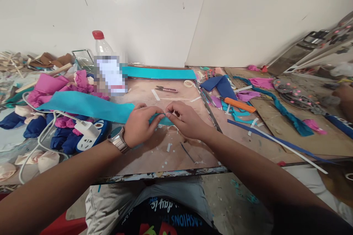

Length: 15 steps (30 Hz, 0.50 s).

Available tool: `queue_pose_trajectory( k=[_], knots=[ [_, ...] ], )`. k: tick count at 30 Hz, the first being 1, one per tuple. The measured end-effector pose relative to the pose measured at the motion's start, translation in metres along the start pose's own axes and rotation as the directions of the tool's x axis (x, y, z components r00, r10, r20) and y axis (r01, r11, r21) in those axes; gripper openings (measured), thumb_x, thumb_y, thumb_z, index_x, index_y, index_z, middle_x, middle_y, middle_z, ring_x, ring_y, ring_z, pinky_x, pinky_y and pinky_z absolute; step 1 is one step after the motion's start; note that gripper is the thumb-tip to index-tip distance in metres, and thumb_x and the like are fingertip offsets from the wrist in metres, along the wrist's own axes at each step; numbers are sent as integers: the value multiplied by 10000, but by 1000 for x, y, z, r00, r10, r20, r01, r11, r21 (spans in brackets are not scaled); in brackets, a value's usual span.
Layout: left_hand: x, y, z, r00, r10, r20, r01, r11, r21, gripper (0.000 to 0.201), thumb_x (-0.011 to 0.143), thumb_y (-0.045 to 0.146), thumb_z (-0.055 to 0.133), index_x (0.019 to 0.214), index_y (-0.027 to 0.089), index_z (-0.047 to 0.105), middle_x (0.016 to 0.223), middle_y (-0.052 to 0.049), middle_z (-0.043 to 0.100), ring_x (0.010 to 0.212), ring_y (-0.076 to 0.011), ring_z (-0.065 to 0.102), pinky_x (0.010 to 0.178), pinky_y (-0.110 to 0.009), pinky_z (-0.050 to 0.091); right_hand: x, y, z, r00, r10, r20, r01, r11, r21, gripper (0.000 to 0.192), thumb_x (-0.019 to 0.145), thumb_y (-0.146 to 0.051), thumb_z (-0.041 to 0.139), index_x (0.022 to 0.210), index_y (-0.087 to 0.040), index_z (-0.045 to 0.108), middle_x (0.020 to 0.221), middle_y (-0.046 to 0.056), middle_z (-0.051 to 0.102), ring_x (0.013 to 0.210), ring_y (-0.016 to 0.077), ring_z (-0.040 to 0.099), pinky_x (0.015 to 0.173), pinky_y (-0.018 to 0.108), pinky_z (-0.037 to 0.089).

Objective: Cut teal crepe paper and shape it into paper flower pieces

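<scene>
Teal felt strip (91, 105), long and flat, runs across the worn pinkish worktable (154, 154) from the left of the white plastic bottle with the red cap (106, 62) to a spot in front of it, where both hands meet over its narrow end. The worktable itself, scratched and flecked with white scraps, carries everything else in view. Behind the bottle and to its right, a second long teal band (160, 73) lies against the white wall. Left of the bottle, crumpled pink fabric pieces (52, 88) are heaped beside the strip, with dark blue fabric rolls (33, 126) in front of them. A white and blue power strip with a white plug (89, 132) sits in front of the bottle, just under the strip's edge. Far right of the bottle, a twisted teal fabric cord (278, 106) trails over brown cardboard. The left hand (139, 125), a metal wristwatch (119, 140) on its wrist, is closed in a pinch on the strip's end, fingers curled tight. The right hand (186, 119) pinches the same end from the other side, fingertips nearly touching those of the left. Right of the bottle lie an orange-handled cutter (239, 105), small thread snips (167, 89) and a little roll of white tape (188, 83).
</scene>
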<state>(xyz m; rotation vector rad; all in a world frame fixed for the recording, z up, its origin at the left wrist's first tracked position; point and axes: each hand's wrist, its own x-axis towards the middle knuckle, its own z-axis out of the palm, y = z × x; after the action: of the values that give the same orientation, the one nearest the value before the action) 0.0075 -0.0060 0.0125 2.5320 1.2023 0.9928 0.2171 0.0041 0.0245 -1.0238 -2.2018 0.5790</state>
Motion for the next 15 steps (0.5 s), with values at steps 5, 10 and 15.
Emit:
queue_pose_trajectory(
  k=[5,10,15],
  knots=[
    [1,2,-3,998,-62,12,63,995,-72,238,1013,361,511,1006,205,690,946,-32,782,837,-218,682,870,-394,449,0,5,-2,998,-62,-26,61,998,-21,110,973,-287,583,933,-206,645,919,50,683,866,203,567,803,346,428],
    [2,3,-1,999,-44,27,45,998,-39,194,994,315,521,993,203,679,951,-26,783,836,-221,678,884,-404,432,0,5,-2,986,-160,-43,157,985,-69,58,952,-248,599,920,-208,626,906,50,671,891,213,564,829,358,432],
    [1,3,1,999,-26,33,26,1000,9,197,997,320,519,996,210,683,997,-29,792,866,-218,695,918,-411,420,0,3,0,994,-97,-47,97,995,-4,83,940,-243,586,879,-211,631,869,40,667,832,197,553,799,349,428]
  ],
)
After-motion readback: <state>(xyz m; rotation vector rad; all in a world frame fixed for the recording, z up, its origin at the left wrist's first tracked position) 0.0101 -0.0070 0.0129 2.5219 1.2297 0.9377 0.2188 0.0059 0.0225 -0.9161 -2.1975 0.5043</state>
